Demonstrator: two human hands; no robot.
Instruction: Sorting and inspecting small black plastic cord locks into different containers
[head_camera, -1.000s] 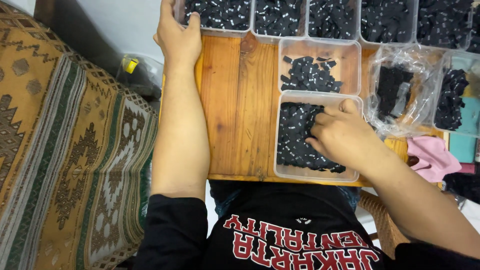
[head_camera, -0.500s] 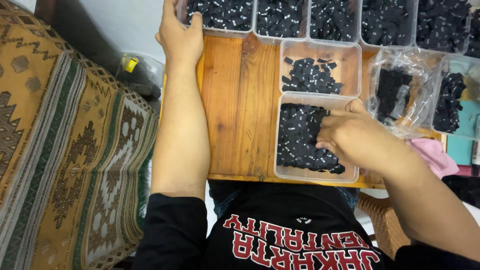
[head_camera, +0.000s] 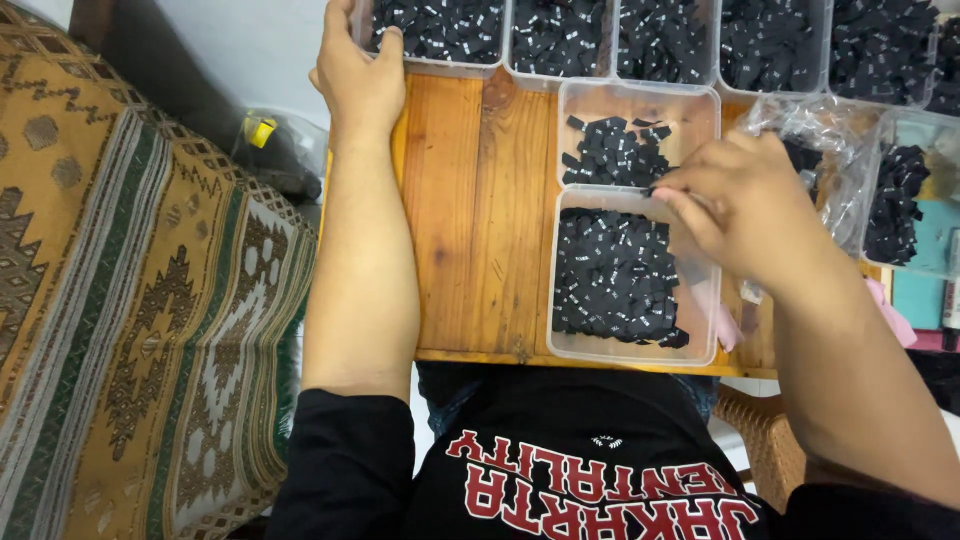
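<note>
Left hand (head_camera: 360, 80) grips far tub (head_camera: 437, 62); right hand (head_camera: 745, 205) pinches over near tub (head_camera: 560, 345)

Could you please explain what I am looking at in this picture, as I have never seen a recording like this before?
No machine here: a person wears a camera on the head, looking down at their own two bare hands. The left hand rests on the corner of a clear tray at the far edge of a wooden board. The right hand hovers where two clear tubs meet, a near tub and a far tub, both holding small black pieces. Its fingertips seem pinched, but what they hold, if anything, is too small to tell. More trays of black pieces line the far edge. A patterned rug lies on the left.
</note>
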